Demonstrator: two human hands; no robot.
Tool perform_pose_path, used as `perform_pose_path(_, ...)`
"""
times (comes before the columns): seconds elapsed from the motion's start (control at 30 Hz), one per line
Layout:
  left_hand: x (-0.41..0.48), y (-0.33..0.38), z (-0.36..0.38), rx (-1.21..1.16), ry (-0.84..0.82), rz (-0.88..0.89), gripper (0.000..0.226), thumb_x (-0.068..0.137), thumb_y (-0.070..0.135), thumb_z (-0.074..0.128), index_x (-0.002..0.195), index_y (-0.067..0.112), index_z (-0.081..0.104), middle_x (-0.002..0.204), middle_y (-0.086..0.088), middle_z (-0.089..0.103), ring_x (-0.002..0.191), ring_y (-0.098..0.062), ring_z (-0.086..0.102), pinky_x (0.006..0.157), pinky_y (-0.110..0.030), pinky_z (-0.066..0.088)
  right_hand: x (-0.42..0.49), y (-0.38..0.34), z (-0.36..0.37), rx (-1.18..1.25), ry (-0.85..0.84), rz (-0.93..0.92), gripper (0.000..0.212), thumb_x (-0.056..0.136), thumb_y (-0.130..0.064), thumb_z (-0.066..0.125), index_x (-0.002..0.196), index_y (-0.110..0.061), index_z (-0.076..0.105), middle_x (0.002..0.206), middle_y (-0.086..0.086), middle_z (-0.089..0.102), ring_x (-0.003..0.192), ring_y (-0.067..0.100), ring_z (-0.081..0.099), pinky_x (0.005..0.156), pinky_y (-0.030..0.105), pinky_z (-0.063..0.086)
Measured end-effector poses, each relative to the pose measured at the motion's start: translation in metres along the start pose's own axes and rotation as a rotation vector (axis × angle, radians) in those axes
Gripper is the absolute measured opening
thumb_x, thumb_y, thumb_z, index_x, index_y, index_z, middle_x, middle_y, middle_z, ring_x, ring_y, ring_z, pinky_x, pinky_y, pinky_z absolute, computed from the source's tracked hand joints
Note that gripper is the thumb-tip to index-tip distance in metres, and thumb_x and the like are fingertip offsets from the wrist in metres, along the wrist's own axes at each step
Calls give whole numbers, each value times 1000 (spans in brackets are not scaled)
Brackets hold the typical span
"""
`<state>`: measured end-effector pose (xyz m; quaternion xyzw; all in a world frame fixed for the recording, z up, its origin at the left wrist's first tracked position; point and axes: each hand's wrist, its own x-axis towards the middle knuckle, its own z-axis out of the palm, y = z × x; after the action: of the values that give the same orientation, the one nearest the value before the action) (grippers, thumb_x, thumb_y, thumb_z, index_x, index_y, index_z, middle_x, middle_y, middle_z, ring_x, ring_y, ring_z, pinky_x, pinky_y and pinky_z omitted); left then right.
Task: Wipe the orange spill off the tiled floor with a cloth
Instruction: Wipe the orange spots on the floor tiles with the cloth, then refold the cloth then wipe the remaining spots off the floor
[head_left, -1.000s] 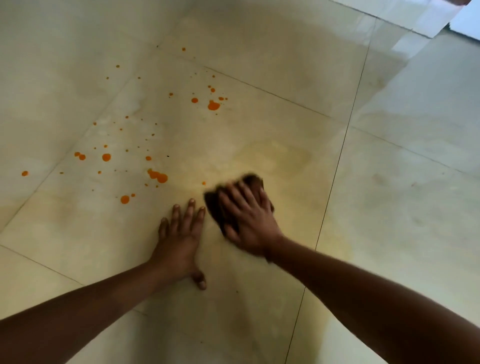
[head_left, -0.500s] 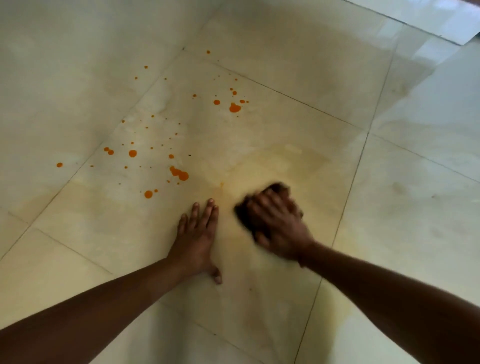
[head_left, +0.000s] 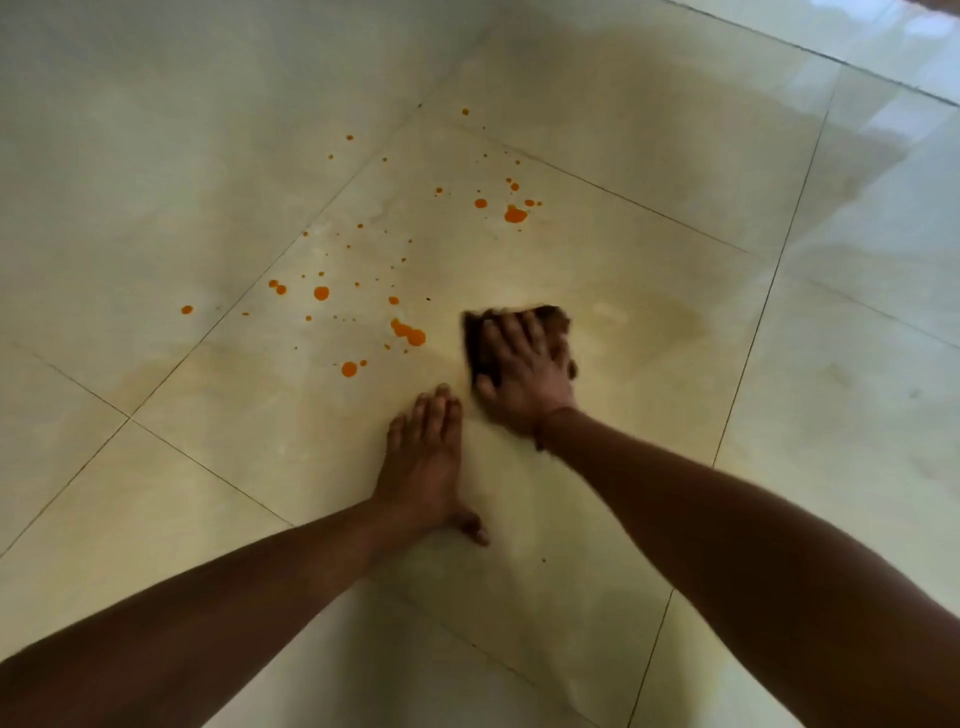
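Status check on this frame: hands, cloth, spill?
Right hand pressing dark cloth flat on tile. Left hand braced on floor. Orange droplets unwiped, left of cloth. Nothing in the way.

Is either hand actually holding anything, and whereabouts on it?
The right hand presses flat on top of a dark brown cloth, fingers spread over its middle rather than gripping an edge. The left hand holds nothing; it rests flat on the tiled floor.

Glossy, smooth cream floor tiles (head_left: 857, 415) reflect light; the dark brown cloth (head_left: 550, 319) looks soft and matt; orange drops (head_left: 410, 332) sit wet-shiny.
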<state>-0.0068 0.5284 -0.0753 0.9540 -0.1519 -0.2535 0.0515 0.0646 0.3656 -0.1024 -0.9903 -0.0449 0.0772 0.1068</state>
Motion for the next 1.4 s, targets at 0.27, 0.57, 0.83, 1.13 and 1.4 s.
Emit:
perform_pose_path(0.27,-36,-35,10,-17,69,-51,143,49,86,61,152,12,-6,161,-9,-10,147,-28,-4,117,-49,10,-34,4,5,-33,-47,-18,75,85,-57,31,154,-30,17,163,0,11,150,25,1,115,61,7)
perform_pose_path(0.57,-40,-52,3,-2,9,58,128,60,75,67,152,17,-1,161,-5,-10,147,-28,-2,117,-46,14,-170,2,35,-59,-50,-155,67,93,-57,34,153,-31,19,161,-2,12,149,24,3,115,62,15)
perform_pose_path(0.83,-26,-50,11,40,64,197,115,59,69,72,151,24,20,161,-1,8,146,-24,9,112,-45,20,-228,-67,67,64,117,66,71,88,-52,45,152,-27,27,160,1,23,148,24,14,113,54,12)
perform_pose_path(1.13,-81,-40,13,-220,37,56,55,83,35,69,132,17,51,142,-5,46,127,-24,46,100,-39,39,-222,-93,10,578,-144,282,26,95,-22,44,113,-24,62,115,2,64,105,24,52,74,34,38)
perform_pose_path(1.4,-211,15,-127,-1185,-486,-463,31,97,39,49,120,17,54,115,-1,62,96,-17,61,84,-37,47,-225,-136,-179,1428,-406,853,32,87,-21,44,106,-4,63,108,23,68,101,41,65,87,53,55)
